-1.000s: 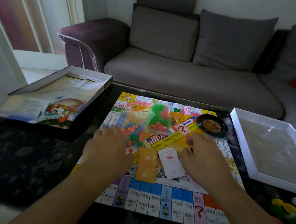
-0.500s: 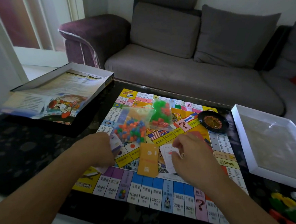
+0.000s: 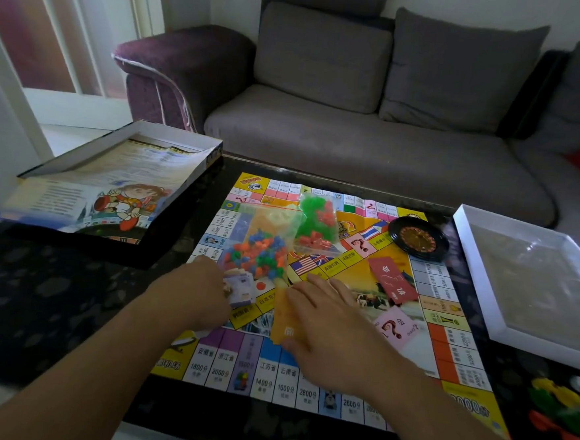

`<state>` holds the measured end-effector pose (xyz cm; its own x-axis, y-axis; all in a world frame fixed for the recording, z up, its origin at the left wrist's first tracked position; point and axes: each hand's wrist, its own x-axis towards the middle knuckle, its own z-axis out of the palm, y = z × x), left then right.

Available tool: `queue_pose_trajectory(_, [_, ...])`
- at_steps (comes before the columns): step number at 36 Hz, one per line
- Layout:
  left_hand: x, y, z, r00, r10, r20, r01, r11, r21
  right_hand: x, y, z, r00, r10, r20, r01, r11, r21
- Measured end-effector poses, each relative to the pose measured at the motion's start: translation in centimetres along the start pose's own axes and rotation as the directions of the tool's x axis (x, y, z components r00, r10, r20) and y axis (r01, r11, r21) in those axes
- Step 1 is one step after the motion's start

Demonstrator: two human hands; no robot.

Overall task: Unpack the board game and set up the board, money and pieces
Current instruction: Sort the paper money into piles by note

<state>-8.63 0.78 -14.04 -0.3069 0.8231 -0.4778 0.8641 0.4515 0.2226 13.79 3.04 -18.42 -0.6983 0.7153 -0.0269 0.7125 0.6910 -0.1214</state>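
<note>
The colourful game board (image 3: 452, 337) lies flat on the dark table. My left hand (image 3: 200, 299) grips a small stack of purple and white paper money (image 3: 243, 285) at the board's left edge. My right hand (image 3: 332, 329) spans an orange money stack (image 3: 279, 322), fingers at its far end and thumb at its near end. Behind the hands lie a bag of mixed-colour pieces (image 3: 262, 252) and a bag of green and red pieces (image 3: 314, 225). A red card deck (image 3: 392, 278) and a pink question-mark deck (image 3: 396, 327) lie to the right. A small black roulette wheel (image 3: 417, 240) sits at the far right corner.
The box lid (image 3: 196, 165) with a printed sheet inside sits at the left. A white box tray (image 3: 476, 291) stands to the right of the board. Loose coloured plastic bits (image 3: 560, 410) lie at the near right. A grey sofa (image 3: 355, 148) runs along the far side.
My right hand slid left from the white cards onto the orange stack, uncovering the red and pink decks. My left hand drew back to the board's left edge holding purple notes.
</note>
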Motion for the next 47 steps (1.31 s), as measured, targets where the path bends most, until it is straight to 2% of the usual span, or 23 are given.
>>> queue_pose_trajectory(4, [-0.1,0.4,-0.2,0.999,-0.014,0.032,0.013,0.999,0.032,-0.2,-0.3,-0.2,1.0,-0.02,0.018,0.021,0.999,-0.043])
queue_pose_trajectory(10, [0.0,0.5,0.2,0.999,0.036,0.04,-0.038,0.998,0.056,-0.1,-0.4,-0.2,1.0,-0.004,0.01,0.004,0.999,-0.049])
queue_pose_trajectory(15, [-0.1,0.3,0.4,0.996,0.079,0.03,-0.079,0.997,0.017,0.0,-0.8,-0.2,1.0,0.023,-0.004,-0.023,0.999,0.038])
queue_pose_trajectory(20, [0.0,-0.4,0.9,0.997,0.06,0.053,-0.059,0.998,-0.013,0.1,-2.1,-1.1,0.995,0.052,-0.089,-0.038,0.987,0.156])
queue_pose_trajectory(24, [-0.4,-1.2,1.0,0.999,0.032,0.032,-0.034,0.995,0.091,1.3,-3.5,-0.8,0.996,0.002,-0.084,0.011,0.989,0.147])
queue_pose_trajectory(27, [-1.0,-1.6,0.6,0.998,0.043,0.038,-0.047,0.99,0.136,2.7,-4.8,-0.4,0.994,0.031,-0.102,-0.015,0.988,0.156])
queue_pose_trajectory(31, [-1.3,-2.3,0.1,0.997,0.052,0.059,-0.06,0.989,0.132,5.1,-6.4,-0.6,0.989,0.145,0.001,-0.145,0.986,0.086])
queue_pose_trajectory(36, [-1.3,-2.4,0.4,0.996,0.088,0.02,-0.089,0.988,0.124,7.9,-7.4,0.4,0.958,0.269,0.1,-0.274,0.961,0.038])
queue_pose_trajectory(39, [-1.3,-2.5,0.5,0.995,0.096,-0.016,-0.094,0.99,0.101,8.8,-7.8,0.6,0.964,0.239,0.119,-0.247,0.968,0.049])
queue_pose_trajectory(42, [-1.2,-2.5,0.4,0.994,0.095,-0.045,-0.092,0.994,0.065,9.0,-8.0,0.1,0.964,0.216,0.152,-0.24,0.958,0.157])
queue_pose_trajectory(47, [-1.4,-2.4,0.1,0.992,0.111,-0.058,-0.109,0.993,0.045,9.5,-8.2,-0.5,0.975,0.152,0.161,-0.187,0.956,0.228])
